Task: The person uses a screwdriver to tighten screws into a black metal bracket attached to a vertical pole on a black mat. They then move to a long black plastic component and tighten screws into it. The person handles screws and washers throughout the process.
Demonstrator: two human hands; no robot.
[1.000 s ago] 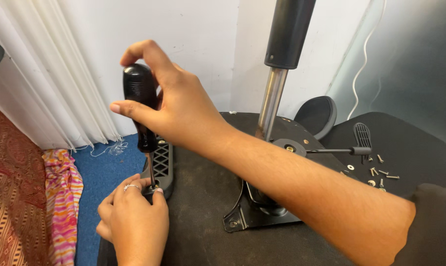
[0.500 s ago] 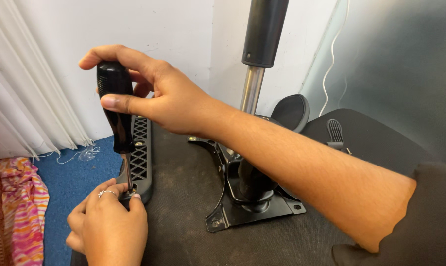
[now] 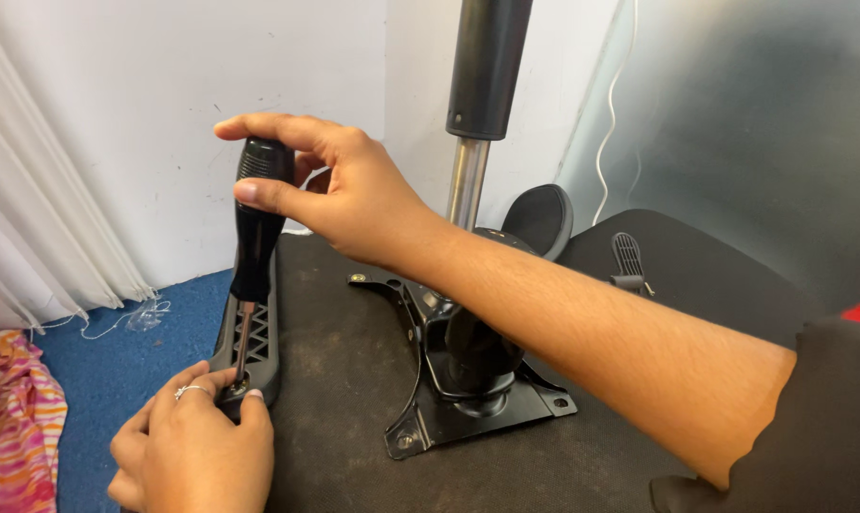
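1. You are driving a screw through the black plastic armrest bracket (image 3: pixel 257 328) at the left edge of the upturned chair seat (image 3: pixel 354 380). The work is at the fastening step: the screwdriver (image 3: pixel 255 228) stands nearly upright with its tip down in the near end of the bracket.

2. Your right hand (image 3: pixel 340 195) is wrapped around the top of the black handle, thumb on the near side and fingers curled over the far side, closed on the tool.

3. Your left hand (image 3: pixel 192 451) sits at the near left corner of the seat, fingertips pinched closed around the bracket end and the tip of the shaft, steadying both. The screw itself is hidden between your fingers.

4. The next move likely calls for steady downward pressure and a straight shaft while you turn, so the tip does not slip out onto your left fingers.

5. The metal seat plate (image 3: pixel 468 389) with its gas column (image 3: pixel 473 142) stands just right of the bracket, under your right forearm, apart from the tool.
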